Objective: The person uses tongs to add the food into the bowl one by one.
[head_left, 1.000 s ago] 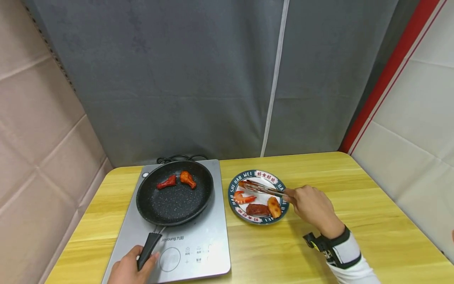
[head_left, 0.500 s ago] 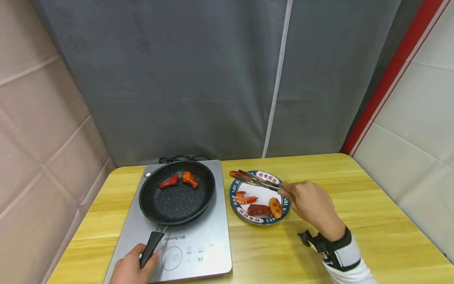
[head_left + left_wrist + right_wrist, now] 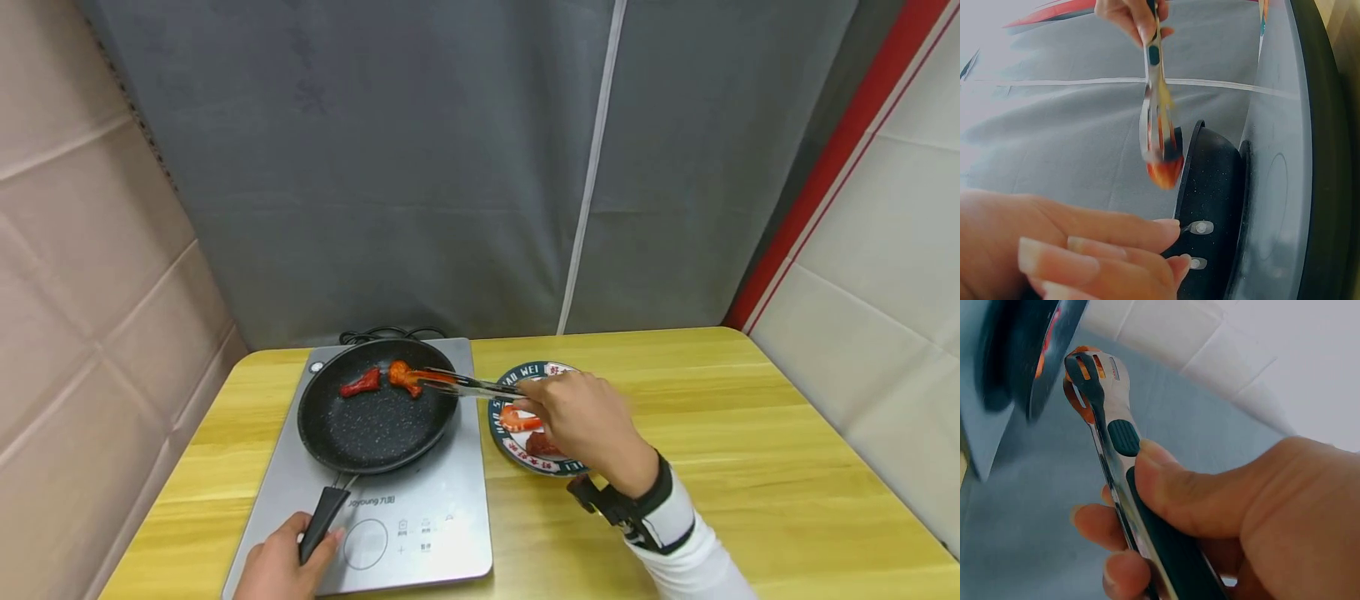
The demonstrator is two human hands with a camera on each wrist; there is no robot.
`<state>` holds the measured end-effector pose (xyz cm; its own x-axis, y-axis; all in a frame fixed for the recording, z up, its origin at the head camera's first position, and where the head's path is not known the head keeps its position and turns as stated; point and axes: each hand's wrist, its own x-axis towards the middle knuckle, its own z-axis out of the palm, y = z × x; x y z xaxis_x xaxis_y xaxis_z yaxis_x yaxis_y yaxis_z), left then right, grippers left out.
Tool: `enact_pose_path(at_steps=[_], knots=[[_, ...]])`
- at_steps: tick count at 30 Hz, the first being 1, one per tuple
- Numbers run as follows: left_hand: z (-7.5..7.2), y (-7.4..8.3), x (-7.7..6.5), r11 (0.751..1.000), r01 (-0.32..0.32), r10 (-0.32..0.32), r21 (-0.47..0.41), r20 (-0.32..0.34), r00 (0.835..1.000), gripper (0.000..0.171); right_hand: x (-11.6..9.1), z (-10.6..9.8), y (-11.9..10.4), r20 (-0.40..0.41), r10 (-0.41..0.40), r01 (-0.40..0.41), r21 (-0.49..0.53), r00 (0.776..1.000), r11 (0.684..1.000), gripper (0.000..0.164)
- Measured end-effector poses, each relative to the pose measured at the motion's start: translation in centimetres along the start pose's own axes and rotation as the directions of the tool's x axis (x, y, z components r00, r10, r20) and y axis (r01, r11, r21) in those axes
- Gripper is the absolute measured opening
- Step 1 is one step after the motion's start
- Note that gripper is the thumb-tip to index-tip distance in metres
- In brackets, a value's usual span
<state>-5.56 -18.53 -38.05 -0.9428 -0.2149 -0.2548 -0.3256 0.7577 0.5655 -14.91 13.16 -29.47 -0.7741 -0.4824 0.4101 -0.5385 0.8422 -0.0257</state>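
Observation:
With my left hand (image 3: 279,562) I grip the black handle (image 3: 324,518) of a frying pan (image 3: 367,433). Two drumsticks lie in it, a dark red one (image 3: 362,382) and an orange one (image 3: 401,375). My right hand (image 3: 588,423) holds metal tongs (image 3: 1125,440) with dark green grips, thumb on one arm and fingers on the other. Clamped in their tips is an orange-red piece of food (image 3: 1165,174), its kind unclear, above the pan's right side. Under my right hand sits a plate (image 3: 498,432) with a shrimp (image 3: 516,419) and a brown meat piece (image 3: 542,444), partly hidden.
The pan stands on a silver induction cooktop (image 3: 450,533) at the left of the wooden table (image 3: 750,450). A black cable (image 3: 390,332) lies behind it. A grey curtain (image 3: 420,167) closes off the back, with padded panels at both sides.
My right hand has lifted the orange-red piece off the plate with the tongs and carried it left over the pan. My left hand stays on the handle.

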Motion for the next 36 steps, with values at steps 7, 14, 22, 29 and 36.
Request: enact_pose_path(at_steps=[7, 14, 22, 29, 36], knots=[[0.0, 0.1, -0.1, 1.000, -0.006, 0.006, -0.007, 0.000, 1.000, 0.030, 2.5, 1.4, -2.4, 0.089, -0.085, 0.083, 0.028, 0.992, 0.996, 0.013], [-0.1, -0.3, 0.1, 0.999, -0.033, 0.032, -0.007, -0.011, 0.999, 0.029, 4.4, 3.1, -3.4, 0.109, -0.146, 0.147, -0.001, 0.983, 0.989, 0.022], [0.0, -0.5, 0.1, 0.999, -0.037, 0.037, -0.006, -0.019, 0.999, 0.029, 6.5, 4.8, -3.6, 0.115, -0.152, 0.156, -0.027, 0.982, 0.987, 0.027], [0.1, -0.5, 0.1, 0.999, -0.040, 0.040, -0.004, -0.032, 0.999, 0.028, 7.5, 6.0, -3.1, 0.159, -0.182, 0.184, -0.001, 0.970, 0.983, 0.029], [0.2, -0.6, 0.1, 0.999, -0.047, 0.047, -0.008, -0.039, 0.998, 0.027, 8.5, 6.6, -2.7, 0.162, -0.239, 0.243, -0.007, 0.958, 0.970, 0.028]])
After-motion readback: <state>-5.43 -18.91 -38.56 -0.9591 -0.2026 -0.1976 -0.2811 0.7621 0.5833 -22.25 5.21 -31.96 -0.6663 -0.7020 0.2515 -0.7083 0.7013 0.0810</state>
